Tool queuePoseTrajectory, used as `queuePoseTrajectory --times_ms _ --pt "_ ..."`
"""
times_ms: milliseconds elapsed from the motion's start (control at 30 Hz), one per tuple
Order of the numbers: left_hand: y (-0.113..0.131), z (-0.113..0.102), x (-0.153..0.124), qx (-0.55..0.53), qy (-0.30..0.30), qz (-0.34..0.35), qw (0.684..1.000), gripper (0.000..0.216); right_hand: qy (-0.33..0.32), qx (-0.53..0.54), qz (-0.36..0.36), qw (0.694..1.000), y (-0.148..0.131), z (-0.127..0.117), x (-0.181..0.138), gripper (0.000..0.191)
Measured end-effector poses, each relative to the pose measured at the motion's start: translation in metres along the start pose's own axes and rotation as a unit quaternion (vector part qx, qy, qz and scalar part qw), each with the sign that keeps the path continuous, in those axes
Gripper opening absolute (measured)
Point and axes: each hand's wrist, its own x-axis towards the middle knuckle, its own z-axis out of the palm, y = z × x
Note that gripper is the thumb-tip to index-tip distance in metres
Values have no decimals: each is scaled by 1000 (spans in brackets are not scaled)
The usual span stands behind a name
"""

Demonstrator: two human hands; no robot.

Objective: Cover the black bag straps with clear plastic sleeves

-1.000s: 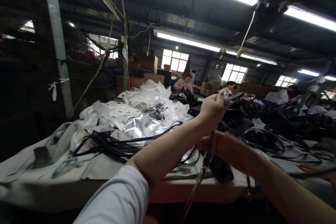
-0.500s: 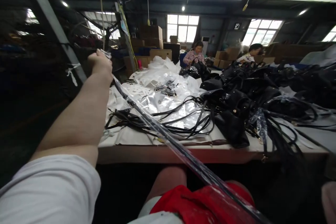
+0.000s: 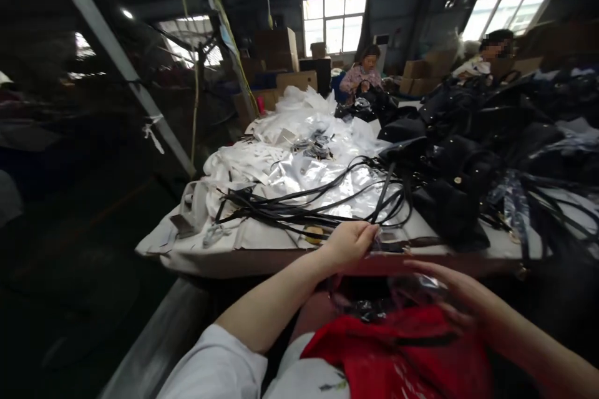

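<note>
Some plastic wrap [image 3: 373, 309] lies between the hands [image 3: 350, 244] [image 3: 456, 290], left pinching it, right's grip unclear.

Lone head-worn camera looked forward and down; left hand [image 3: 349, 243] and right hand [image 3: 453, 283] close, paned window [image 3: 334, 24] far beyond.

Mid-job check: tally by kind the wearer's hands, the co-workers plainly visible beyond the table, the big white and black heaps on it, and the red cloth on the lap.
Wearer's hands: 2, left hand and right hand
Co-workers: 2
White heap: 1
Black heap: 1
Red cloth: 1
Total: 7
</note>
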Motion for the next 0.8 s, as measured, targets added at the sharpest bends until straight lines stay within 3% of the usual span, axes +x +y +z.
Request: queuePoseTrajectory --times_ms 100,200,333,433,600,800 --pt "-3 25 -2 8 -41 17 999 44 19 92 64 994 14 27 25 30" --pt "-10 31 -2 -58 -81 -19 995 47 60 155 43 985 20 35 45 34" --pt "-21 29 -2 -178 -124 -110 970 53 159 186 10 970 19 20 45 34" --pt "-27 30 2 -208 -127 -139 960 59 202 183 -4 962 17 6 42 31" --pt "-30 41 11 -224 -163 -157 948 59 238 183 -4 954 17 -8 39 32" --pt "-26 46 17 -271 -169 -157 935 57 239 175 -61 953 20 -19 30 28"
